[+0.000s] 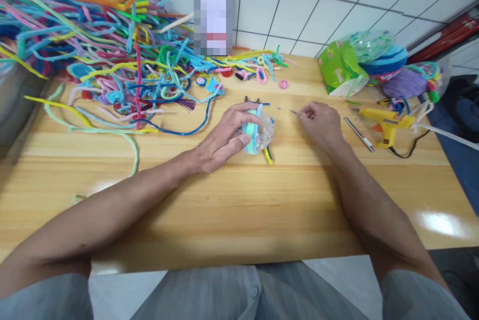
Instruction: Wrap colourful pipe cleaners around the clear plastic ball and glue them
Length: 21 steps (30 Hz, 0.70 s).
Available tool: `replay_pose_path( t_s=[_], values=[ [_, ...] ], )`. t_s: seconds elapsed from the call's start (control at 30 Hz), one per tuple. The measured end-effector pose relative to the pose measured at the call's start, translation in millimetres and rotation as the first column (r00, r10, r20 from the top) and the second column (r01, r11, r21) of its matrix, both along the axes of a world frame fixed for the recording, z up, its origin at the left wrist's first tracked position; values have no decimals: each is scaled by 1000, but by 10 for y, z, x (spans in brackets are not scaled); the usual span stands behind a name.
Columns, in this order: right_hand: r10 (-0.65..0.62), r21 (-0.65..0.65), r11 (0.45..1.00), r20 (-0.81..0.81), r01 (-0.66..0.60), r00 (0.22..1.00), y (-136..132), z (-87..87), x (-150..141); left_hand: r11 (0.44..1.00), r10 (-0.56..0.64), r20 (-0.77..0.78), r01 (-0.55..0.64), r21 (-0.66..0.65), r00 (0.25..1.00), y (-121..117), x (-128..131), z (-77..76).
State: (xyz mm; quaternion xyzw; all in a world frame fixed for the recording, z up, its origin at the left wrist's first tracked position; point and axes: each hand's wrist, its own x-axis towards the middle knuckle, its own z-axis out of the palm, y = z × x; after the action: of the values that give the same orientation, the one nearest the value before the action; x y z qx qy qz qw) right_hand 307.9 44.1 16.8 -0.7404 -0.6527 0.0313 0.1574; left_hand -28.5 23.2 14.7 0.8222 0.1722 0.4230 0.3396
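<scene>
My left hand (pixel 228 135) is closed round a clear plastic piece (pixel 265 130), rounded in shape, with light blue and green pipe cleaner bands (pixel 253 133) along its left side. Beneath it lies a tool with a yellow handle (pixel 268 155), perhaps pliers; its middle is hidden. To the right, my right hand (pixel 318 118) pinches a short, thin, dark piece (pixel 294 111) just above the table. A tiny blue bit (pixel 279 108) lies between the two hands.
A large heap of coloured pipe cleaners (pixel 112 61) fills the back left. A phone (pixel 213 11) leans against the tiled wall. On the right are a utility knife (pixel 359 134), a yellow glue gun (pixel 389 123) with its cord, a green packet (pixel 341 68) and a purple bundle (pixel 406 83).
</scene>
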Motion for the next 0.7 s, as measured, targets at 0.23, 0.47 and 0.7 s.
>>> replay_pose_path(
  t_s=[0.23, 0.47, 0.7],
  values=[
    [394, 395, 860, -114, -322, 912, -262, 117, -294, 996, 76, -46, -73, 59, 996, -13, 39, -20],
    [697, 515, 651, -112, -558, 709, -726, 310, -880, 990, 97, -78, -88, 113, 992, -37, 63, -4],
    [704, 579, 585, -15, -567, 711, -746, 157, -968, 989, 85, -76, -75, 128, 993, -58, 62, -11]
  ],
)
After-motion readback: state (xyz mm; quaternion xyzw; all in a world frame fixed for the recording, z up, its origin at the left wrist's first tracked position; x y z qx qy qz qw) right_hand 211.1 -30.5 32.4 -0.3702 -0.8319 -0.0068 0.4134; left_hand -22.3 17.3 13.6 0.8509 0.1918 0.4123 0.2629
